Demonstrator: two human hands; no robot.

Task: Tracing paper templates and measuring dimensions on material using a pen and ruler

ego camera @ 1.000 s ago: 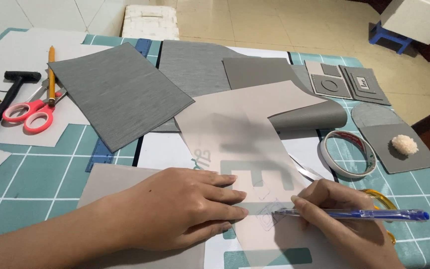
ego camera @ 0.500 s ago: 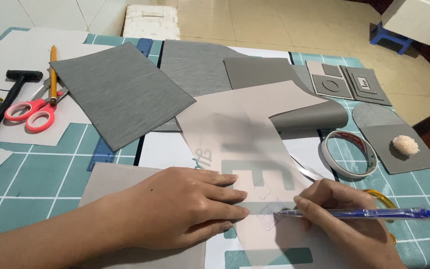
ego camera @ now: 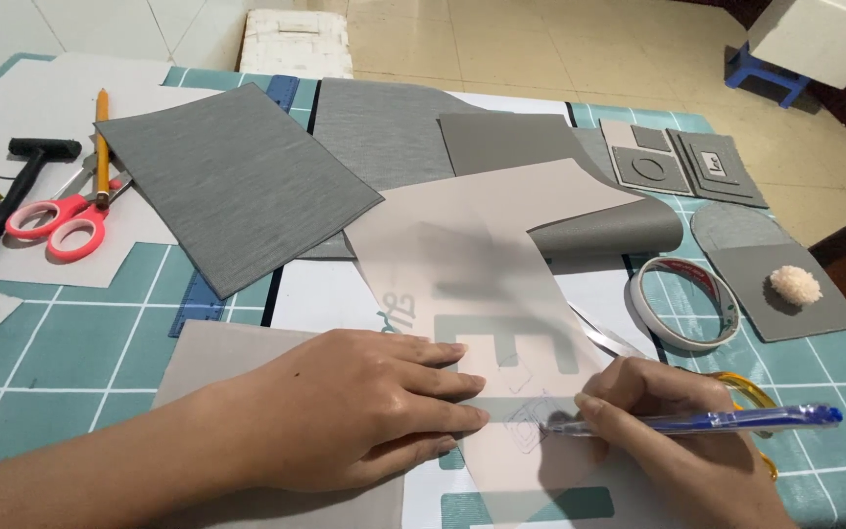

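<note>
Tracing paper (ego camera: 472, 264) lies across the table (ego camera: 41, 343), pinned flat under the left hand (ego camera: 345, 411); the right hand (ego camera: 668, 431) grips a blue pen (ego camera: 697, 421), tip on a pencilled diamond. Tape roll (ego camera: 685, 302) sits near.

**Hands at the lower edge of the view**

Left hand (ego camera: 345, 411) lies flat, palm down, fingers together pointing toward 3 o'clock — forearm entering from 8 o'clock. Right hand (ego camera: 678, 441), at 5 o'clock, is curled in a writing grip — fingertips pinched.

The blue pen (ego camera: 697, 421) in the right hand (ego camera: 678, 431) has tipped flatter, its rear end sinking slightly toward the counter's near edge.
</note>
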